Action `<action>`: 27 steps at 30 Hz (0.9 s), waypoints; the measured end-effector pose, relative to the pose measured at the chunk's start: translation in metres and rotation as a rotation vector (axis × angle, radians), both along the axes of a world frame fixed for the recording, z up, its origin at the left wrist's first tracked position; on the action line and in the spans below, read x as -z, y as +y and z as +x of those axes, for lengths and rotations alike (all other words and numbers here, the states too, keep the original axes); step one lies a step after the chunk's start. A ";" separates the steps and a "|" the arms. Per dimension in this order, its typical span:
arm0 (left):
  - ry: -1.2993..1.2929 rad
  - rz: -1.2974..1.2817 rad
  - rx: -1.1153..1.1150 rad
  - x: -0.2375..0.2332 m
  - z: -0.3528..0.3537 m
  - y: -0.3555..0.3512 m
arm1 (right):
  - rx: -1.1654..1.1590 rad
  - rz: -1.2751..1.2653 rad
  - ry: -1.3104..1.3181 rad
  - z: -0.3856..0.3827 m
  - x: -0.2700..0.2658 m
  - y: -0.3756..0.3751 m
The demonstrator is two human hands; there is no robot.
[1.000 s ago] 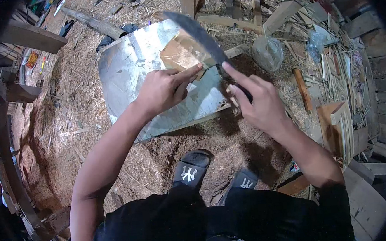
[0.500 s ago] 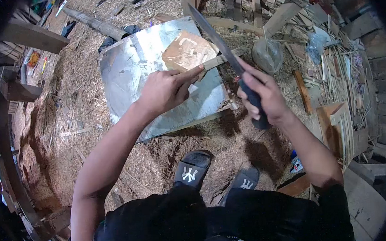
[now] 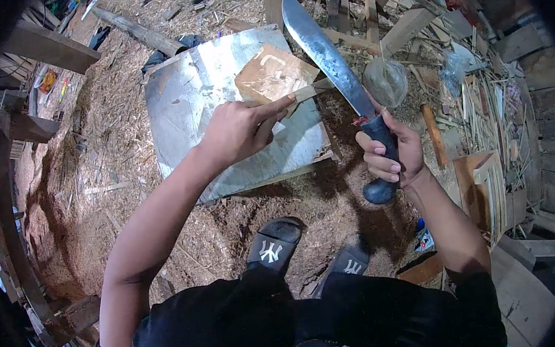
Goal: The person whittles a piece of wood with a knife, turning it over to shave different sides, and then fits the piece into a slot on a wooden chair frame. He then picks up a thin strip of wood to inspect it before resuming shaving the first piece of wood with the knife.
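Observation:
My right hand (image 3: 401,151) is wrapped round the dark handle of a machete (image 3: 328,52), its broad blade pointing up and away with the flat side showing. A flat strip of wood (image 3: 313,90) is gripped in my left hand (image 3: 240,129), the index finger stretched along it. The strip's far end reaches behind the machete blade. Just beyond my left hand is a wooden block (image 3: 273,73) with a pale, chipped top. It rests on a worn grey-white board (image 3: 188,115) on the ground.
Wood shavings (image 3: 108,180) cover the ground. To the right are a clear plastic bag (image 3: 385,81), a brown wood piece (image 3: 433,135) and a wooden frame (image 3: 477,187). Wooden beams (image 3: 53,51) stand at the left. My slippers (image 3: 273,245) are just in front of my body.
My right hand has moved right and slightly down, turning the machete so its blade shows broad instead of edge-on. My left hand stays nearly still on the strip.

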State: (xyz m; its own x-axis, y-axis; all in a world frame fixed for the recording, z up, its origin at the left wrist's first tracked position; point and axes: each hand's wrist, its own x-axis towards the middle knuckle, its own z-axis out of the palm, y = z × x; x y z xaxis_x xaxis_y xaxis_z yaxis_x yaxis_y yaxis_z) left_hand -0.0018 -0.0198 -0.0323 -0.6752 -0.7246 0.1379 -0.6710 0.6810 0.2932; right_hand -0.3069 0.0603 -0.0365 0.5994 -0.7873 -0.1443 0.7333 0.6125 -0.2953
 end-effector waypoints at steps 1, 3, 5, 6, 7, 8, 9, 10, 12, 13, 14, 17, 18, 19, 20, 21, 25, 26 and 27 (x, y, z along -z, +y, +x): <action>0.000 0.000 0.000 0.000 0.000 0.000 | 0.000 0.000 0.000 -0.002 0.003 0.000; 0.032 0.013 -0.004 0.001 0.000 0.000 | -0.025 0.065 -0.042 -0.006 0.007 0.001; 0.051 0.025 -0.004 0.001 0.000 0.000 | -0.030 0.061 -0.045 -0.006 0.007 0.001; 0.070 0.036 -0.006 0.001 0.000 0.000 | -0.035 0.057 -0.048 -0.006 0.007 0.001; 0.070 0.036 -0.005 0.001 -0.001 0.000 | -0.035 0.057 -0.049 -0.006 0.007 0.001; 0.067 0.035 -0.008 0.000 -0.001 0.000 | -0.037 0.051 -0.051 -0.006 0.007 0.001; 0.065 0.034 -0.010 0.000 -0.001 0.000 | -0.040 0.046 -0.053 -0.006 0.007 0.001; 0.065 0.035 -0.010 -0.001 -0.001 0.000 | -0.040 0.046 -0.053 -0.004 0.004 0.000; 0.055 0.045 0.007 -0.003 0.000 0.001 | 0.011 -0.024 0.093 0.002 -0.006 -0.001; 0.055 0.046 0.007 -0.003 0.000 0.001 | 0.011 -0.023 0.093 0.006 -0.014 -0.002; 0.063 0.050 0.004 -0.003 0.000 0.001 | 0.031 -0.149 0.560 0.010 -0.025 -0.005; 0.067 0.063 0.000 -0.004 -0.001 0.000 | 0.106 -0.460 1.262 0.021 -0.025 -0.009; 0.064 0.074 -0.002 -0.005 -0.001 0.000 | 0.160 -0.650 1.492 0.025 -0.021 -0.010; 0.062 0.073 -0.002 -0.005 -0.001 -0.001 | 0.215 -0.845 1.717 0.028 -0.019 -0.011; 0.067 0.064 0.004 -0.004 -0.001 -0.001 | 0.215 -0.844 1.717 0.030 -0.020 -0.013; 0.072 0.054 0.011 -0.003 -0.001 -0.001 | 0.216 -0.920 1.758 0.031 -0.023 -0.015; 0.058 0.048 0.016 0.001 0.001 -0.003 | 0.546 -1.186 1.728 0.034 -0.029 -0.027; 0.039 0.041 0.017 0.001 0.002 -0.003 | 0.543 -1.183 1.725 0.035 -0.028 -0.029; 0.020 0.033 0.020 0.002 0.002 -0.004 | 0.613 -1.223 1.759 0.036 -0.027 -0.029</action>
